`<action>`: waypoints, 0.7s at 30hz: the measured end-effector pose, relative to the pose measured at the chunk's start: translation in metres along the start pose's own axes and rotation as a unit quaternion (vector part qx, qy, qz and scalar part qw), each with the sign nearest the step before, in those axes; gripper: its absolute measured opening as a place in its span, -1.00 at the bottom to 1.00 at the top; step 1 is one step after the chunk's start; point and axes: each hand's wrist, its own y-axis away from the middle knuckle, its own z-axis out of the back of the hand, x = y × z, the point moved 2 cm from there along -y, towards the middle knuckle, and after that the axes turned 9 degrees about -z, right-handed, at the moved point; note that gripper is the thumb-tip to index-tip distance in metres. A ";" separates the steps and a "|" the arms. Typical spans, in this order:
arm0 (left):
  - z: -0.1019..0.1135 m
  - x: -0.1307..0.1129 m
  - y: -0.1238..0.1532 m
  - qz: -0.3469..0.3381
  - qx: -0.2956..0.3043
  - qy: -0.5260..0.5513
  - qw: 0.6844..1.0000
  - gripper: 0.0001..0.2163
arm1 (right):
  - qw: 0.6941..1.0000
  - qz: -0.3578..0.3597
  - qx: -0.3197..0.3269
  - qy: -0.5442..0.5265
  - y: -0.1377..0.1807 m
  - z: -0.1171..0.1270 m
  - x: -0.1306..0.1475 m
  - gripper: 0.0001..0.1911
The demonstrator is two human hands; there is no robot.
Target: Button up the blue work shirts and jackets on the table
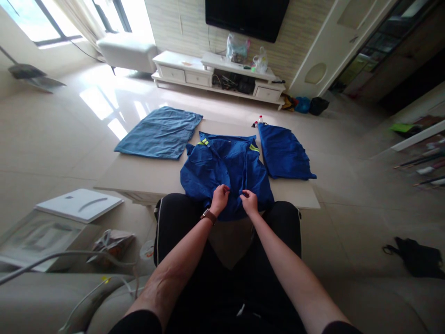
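A dark blue work shirt (205, 169) with yellow reflective strips near its shoulders lies before me, collar away from me, its lower end hanging over the table edge toward my lap. My left hand (219, 198), with a watch on the wrist, pinches the left front edge of the shirt. On the other front edge, my right hand (249, 201) is closed in a pinch as well. The two front edges are apart, with a gap between the hands. A folded blue garment (285, 153) lies to the right, and a lighter blue cloth (160, 132) is spread flat at the left.
The garments lie on a low white table (139, 176). Beyond it, a small bottle (260, 119) with a red cap shows. A white TV cabinet (198, 76) stands by the far wall. At left are a white box (79, 204) and a plastic bag (111, 246) near the sofa.
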 end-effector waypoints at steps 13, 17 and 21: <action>0.010 -0.020 0.009 -0.120 0.089 -0.063 0.987 -0.81 | 0.990 0.125 0.062 0.007 0.012 0.016 0.027 -0.73; 0.008 -0.017 0.008 -0.126 0.099 -0.025 0.987 -0.82 | 0.988 0.136 0.075 0.023 0.015 0.014 0.029 -0.73; 0.005 -0.014 0.005 -0.108 0.081 -0.003 0.991 -0.83 | 0.988 0.130 0.085 0.024 0.012 0.012 0.025 -0.77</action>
